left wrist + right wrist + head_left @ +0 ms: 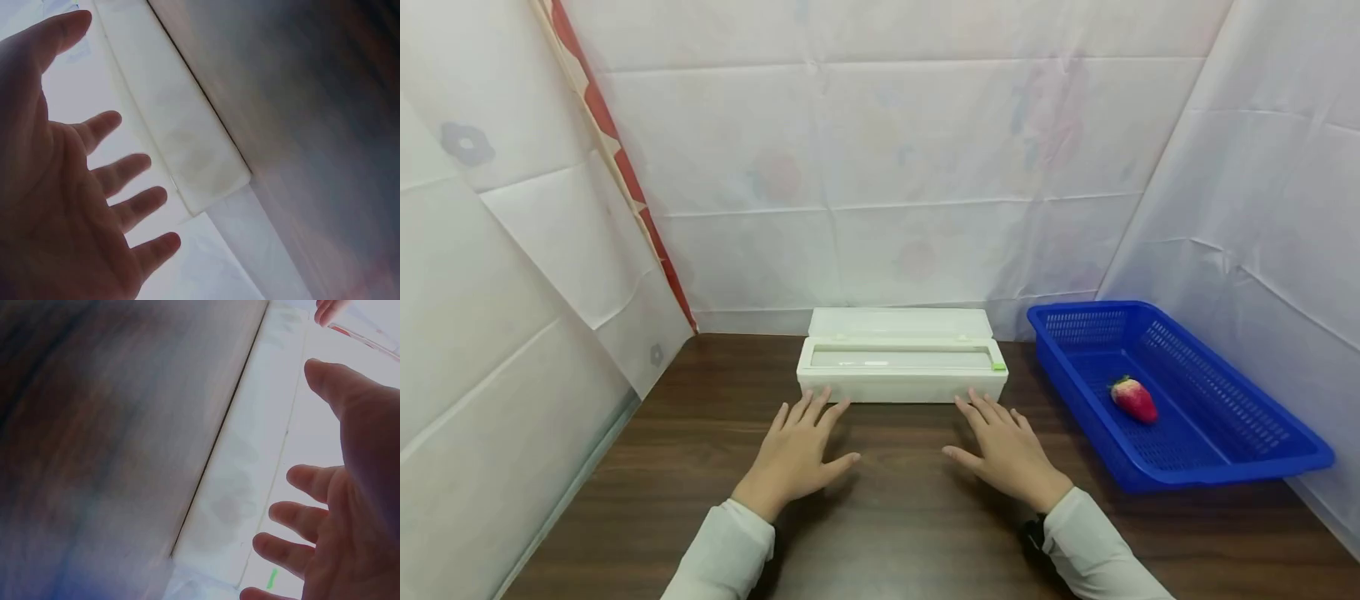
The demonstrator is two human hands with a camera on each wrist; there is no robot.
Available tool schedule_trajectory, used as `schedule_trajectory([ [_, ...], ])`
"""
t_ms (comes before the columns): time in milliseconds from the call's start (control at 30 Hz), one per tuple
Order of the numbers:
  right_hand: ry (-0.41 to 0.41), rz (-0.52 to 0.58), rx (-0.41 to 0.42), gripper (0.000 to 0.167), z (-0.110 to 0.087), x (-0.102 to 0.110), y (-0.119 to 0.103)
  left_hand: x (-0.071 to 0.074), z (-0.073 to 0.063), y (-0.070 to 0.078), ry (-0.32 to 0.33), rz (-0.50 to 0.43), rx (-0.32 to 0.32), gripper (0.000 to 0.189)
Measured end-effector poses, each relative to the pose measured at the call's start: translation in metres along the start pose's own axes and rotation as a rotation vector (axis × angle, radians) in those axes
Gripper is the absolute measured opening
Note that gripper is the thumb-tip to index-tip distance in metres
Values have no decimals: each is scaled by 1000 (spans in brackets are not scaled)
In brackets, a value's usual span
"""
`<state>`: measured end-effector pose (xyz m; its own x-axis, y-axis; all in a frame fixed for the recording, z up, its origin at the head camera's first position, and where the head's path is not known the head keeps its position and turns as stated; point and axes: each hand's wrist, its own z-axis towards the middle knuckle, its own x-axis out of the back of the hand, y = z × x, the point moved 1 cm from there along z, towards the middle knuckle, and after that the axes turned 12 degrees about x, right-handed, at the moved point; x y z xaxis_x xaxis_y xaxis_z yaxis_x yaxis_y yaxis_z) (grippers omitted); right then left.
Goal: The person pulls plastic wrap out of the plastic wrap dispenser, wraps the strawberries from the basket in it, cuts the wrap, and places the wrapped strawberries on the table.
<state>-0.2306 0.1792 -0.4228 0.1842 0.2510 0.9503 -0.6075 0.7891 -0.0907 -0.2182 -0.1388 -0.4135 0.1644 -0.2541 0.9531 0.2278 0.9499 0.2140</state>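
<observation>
A long white box (902,387) stands at the back of the table, its lid (900,322) tipped up behind it. A clear window runs along its top, with a small green tab (998,367) at the right end. My left hand (797,454) is spread in front of the box's left part, fingertips overlapping its front face in the head view. Mirroring it, my right hand (1006,450) reaches toward the right part with fingers apart. Both palms are bare in the wrist views, where the left hand (69,200) and right hand (337,506) hold nothing.
On the right sits a blue plastic basket (1078,404) with a red strawberry (1134,400) in it. White patterned sheeting (895,167) hangs behind and on both sides of the dark wooden table (895,533). A red-edged strip (617,158) runs down the left corner.
</observation>
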Motion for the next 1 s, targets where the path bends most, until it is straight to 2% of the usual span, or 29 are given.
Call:
schedule_trajectory([
  [467, 15, -14, 22, 76, 2, 2, 1, 9, 7, -5, 40, 18, -41, 72],
  [600, 81, -35, 49, 67, 5, 5, 4, 13, 14, -10, 98, 14, -61, 64],
  [833, 243, -70, 83, 43, 14, 17, 12, 27, 36, -26, 267, -17, -44, 46],
  [1000, 301, -96, 95, 38, 22, 25, 19, 35, 48, -35, 304, -30, -16, 41],
])
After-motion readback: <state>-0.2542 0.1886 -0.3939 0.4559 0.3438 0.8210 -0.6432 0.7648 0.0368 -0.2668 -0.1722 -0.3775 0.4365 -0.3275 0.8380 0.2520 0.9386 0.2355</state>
